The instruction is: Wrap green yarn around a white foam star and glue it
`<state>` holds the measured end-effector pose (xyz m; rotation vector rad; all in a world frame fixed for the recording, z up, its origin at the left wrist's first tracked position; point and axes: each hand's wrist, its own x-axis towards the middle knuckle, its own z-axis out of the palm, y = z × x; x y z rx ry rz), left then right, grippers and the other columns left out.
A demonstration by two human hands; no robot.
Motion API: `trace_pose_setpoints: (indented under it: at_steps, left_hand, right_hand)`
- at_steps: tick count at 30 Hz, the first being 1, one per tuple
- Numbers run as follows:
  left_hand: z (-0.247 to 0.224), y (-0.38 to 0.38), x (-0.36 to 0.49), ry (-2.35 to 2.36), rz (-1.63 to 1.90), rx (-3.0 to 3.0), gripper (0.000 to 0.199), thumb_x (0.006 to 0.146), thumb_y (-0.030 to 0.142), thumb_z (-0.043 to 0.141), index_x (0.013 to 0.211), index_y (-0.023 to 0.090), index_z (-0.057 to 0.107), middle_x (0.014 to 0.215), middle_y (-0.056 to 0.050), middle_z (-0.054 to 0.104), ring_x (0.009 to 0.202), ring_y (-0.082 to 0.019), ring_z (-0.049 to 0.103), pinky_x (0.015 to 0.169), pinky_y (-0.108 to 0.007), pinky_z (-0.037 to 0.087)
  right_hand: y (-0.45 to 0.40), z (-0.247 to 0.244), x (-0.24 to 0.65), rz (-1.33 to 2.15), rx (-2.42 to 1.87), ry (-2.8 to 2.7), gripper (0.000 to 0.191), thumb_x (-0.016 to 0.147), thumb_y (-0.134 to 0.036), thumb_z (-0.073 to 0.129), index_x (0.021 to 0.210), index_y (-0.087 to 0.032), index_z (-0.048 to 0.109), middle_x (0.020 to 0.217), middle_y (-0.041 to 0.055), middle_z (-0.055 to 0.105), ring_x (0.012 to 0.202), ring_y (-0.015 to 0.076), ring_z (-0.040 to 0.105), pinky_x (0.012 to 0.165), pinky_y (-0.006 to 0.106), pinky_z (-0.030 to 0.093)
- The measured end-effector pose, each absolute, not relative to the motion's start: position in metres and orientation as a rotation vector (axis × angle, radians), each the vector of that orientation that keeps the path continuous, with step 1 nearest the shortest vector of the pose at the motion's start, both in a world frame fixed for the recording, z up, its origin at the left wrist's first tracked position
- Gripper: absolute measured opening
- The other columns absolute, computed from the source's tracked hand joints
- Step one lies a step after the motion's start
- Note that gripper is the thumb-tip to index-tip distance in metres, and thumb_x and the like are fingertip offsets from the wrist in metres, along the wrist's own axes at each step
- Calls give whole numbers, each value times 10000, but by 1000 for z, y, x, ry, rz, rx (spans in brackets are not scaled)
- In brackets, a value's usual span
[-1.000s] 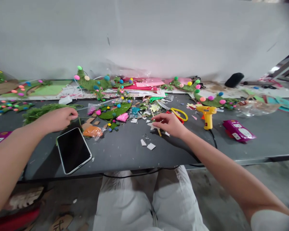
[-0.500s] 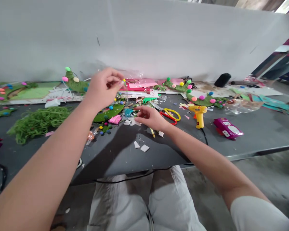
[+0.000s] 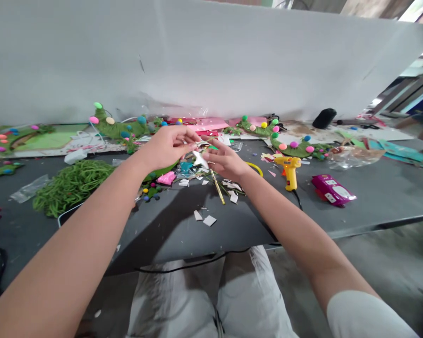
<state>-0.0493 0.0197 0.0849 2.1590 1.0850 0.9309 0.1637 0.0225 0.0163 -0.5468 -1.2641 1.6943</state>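
Observation:
A small white star cutout (image 3: 199, 159) is raised above the table between my two hands. My right hand (image 3: 227, 159) is closed on it with thumb and fingers. My left hand (image 3: 169, 148) is pinched close to the star's upper edge; what its fingertips hold is too small to make out. A thin stem or wire shows faintly between the hands. Below them lie a yellow pencil-like stick (image 3: 217, 187), white scraps (image 3: 209, 220), a pink crumpled piece (image 3: 167, 178) and small pompoms (image 3: 151, 191).
A yellow hot glue gun (image 3: 289, 170) and a purple packet (image 3: 333, 190) are on the right. Green yarn (image 3: 74, 185) lies on the left. Green wrapped shapes with pompoms (image 3: 114, 126) line the back by the white wall (image 3: 211, 61). A black cable runs along the front edge.
My left hand has come down and right to meet my right hand. The white star, on the table before, is now lifted in my right hand.

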Motion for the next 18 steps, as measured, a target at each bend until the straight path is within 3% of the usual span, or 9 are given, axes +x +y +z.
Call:
trace_pose_setpoints:
  at_steps: [3, 7, 10, 15, 18]
  left_hand:
    - [75, 14, -60, 1172, 869, 2093, 273, 839, 358, 758, 1035, 176, 707, 941, -104, 765, 856, -237, 730, 721, -340, 567]
    - [63, 10, -69, 1217, 891, 2071, 352, 817, 437, 772, 1031, 175, 677, 928, -105, 763, 730, -208, 691, 635, -321, 529]
    - [53, 6, -81, 1214, 856, 2062, 393, 826, 464, 765, 1084, 186, 661, 988, -104, 772, 801, -221, 710, 686, -322, 544]
    - [36, -9, -132, 1560, 590, 2275, 366, 940, 522, 597, 1131, 215, 657, 1108, -56, 775, 981, -227, 715, 878, -325, 526]
    - [29, -17, -174, 1778, 499, 2324, 306, 961, 482, 549, 1089, 229, 667, 1088, -37, 766, 972, -248, 689, 865, -323, 474]
  right_hand:
    - [19, 25, 171, 1838, -429, -1269, 536, 759, -261, 855, 1261, -239, 667, 948, -10, 699, 788, 105, 619, 697, 223, 512]
    - [21, 20, 160, 1818, -468, -1245, 269, 737, -330, 885, 910, -187, 735, 911, -7, 694, 695, 70, 587, 664, 205, 506]
    - [24, 14, 150, 1765, -504, -1189, 292, 716, -357, 903, 738, -179, 672, 873, -14, 685, 684, 60, 571, 650, 186, 501]
    - [34, 19, 175, 1563, -564, -1065, 266, 712, -340, 896, 776, -206, 675, 765, -47, 641, 686, 63, 564, 681, 163, 524]
    - [44, 28, 208, 1414, -596, -1006, 173, 794, -304, 830, 839, -236, 678, 814, -66, 649, 687, 40, 563, 717, 132, 533]
